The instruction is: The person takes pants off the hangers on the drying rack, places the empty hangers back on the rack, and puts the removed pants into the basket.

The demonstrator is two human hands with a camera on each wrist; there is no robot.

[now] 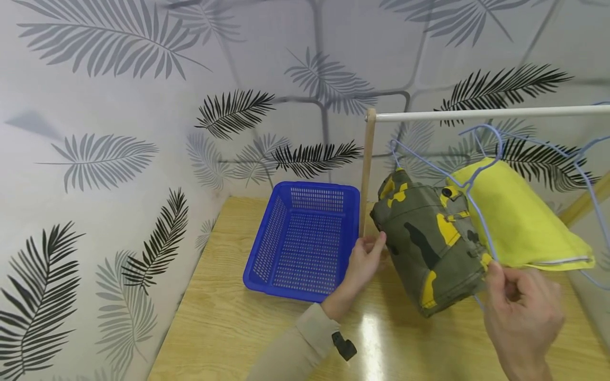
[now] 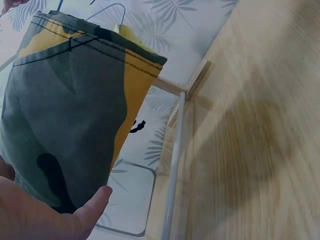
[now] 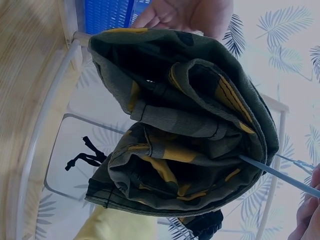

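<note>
1. The folded olive-and-yellow camouflage cloth garment (image 1: 429, 248) hangs on a pale blue wire hanger (image 1: 469, 196) over the light wooden tabletop (image 1: 229, 323).
2. The left hand (image 1: 364, 259) lies flat against the garment's side at nine o'clock — fingers straight, thumb up, gripping nothing.
3. The right hand (image 1: 521, 312) pinches the hanger's wire at the garment's five o'clock corner.
4. A bright yellow cloth (image 1: 519, 222) hangs at three o'clock of the garment, touching it.
5. Both hang beneath a white rail (image 1: 491, 112) on a wooden post (image 1: 367, 169).
6. A blue perforated plastic basket (image 1: 305, 241) sits at nine o'clock — just beyond the post.
</note>
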